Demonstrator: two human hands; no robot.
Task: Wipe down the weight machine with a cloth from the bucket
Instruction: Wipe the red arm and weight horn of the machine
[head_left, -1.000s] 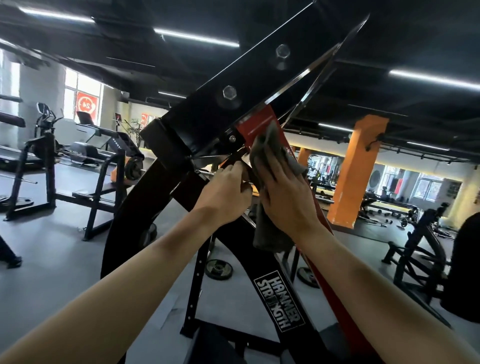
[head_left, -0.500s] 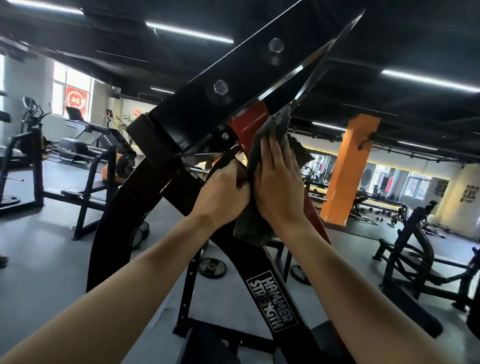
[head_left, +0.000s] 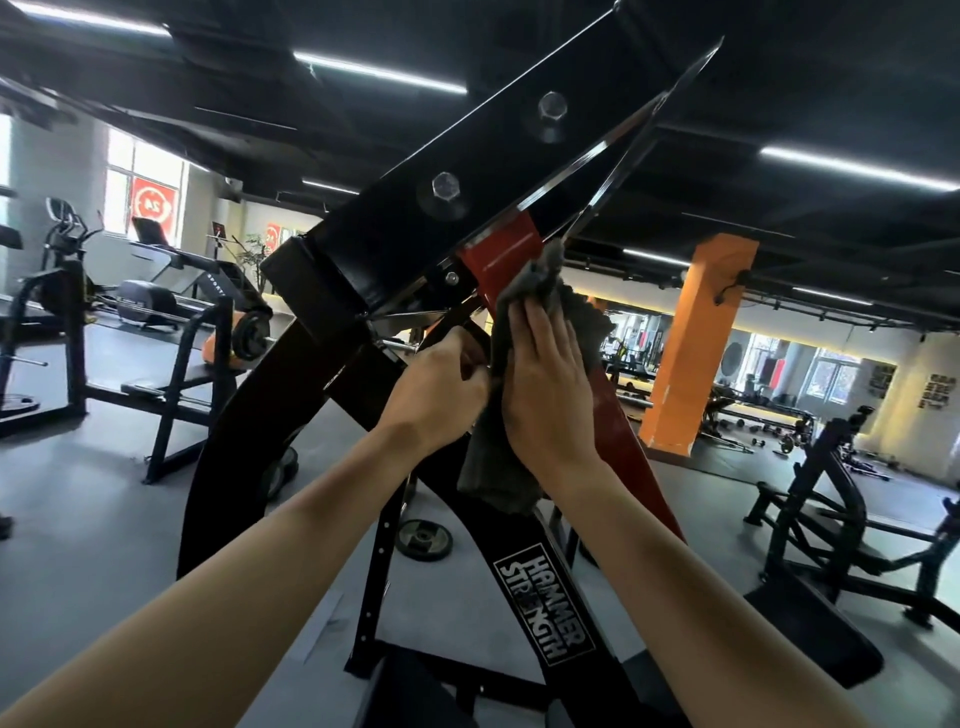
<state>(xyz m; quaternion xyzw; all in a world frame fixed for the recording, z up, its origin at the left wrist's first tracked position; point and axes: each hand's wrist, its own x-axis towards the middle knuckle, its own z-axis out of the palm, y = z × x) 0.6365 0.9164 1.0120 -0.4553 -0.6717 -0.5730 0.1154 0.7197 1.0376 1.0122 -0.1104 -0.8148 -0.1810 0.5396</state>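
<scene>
A black weight machine (head_left: 395, 249) with a red arm (head_left: 501, 260) fills the middle of the view, its lower beam marked Hammer Strength. A dark grey cloth (head_left: 493, 467) is draped over the red arm. My right hand (head_left: 548, 384) presses the cloth flat against the arm with straight fingers. Just left of it, my left hand (head_left: 441, 389) has its fingers curled on the cloth's left edge by the black frame. No bucket is in view.
A weight plate (head_left: 423, 538) lies on the grey floor behind the machine. A black bench rack (head_left: 171, 384) stands at the left, treadmills behind it. An orange pillar (head_left: 696, 343) and another black machine (head_left: 841, 499) are at the right.
My right hand has slid the cloth a little up the red arm toward the black joint. My left hand stays gripping beside it. The view has shifted slightly.
</scene>
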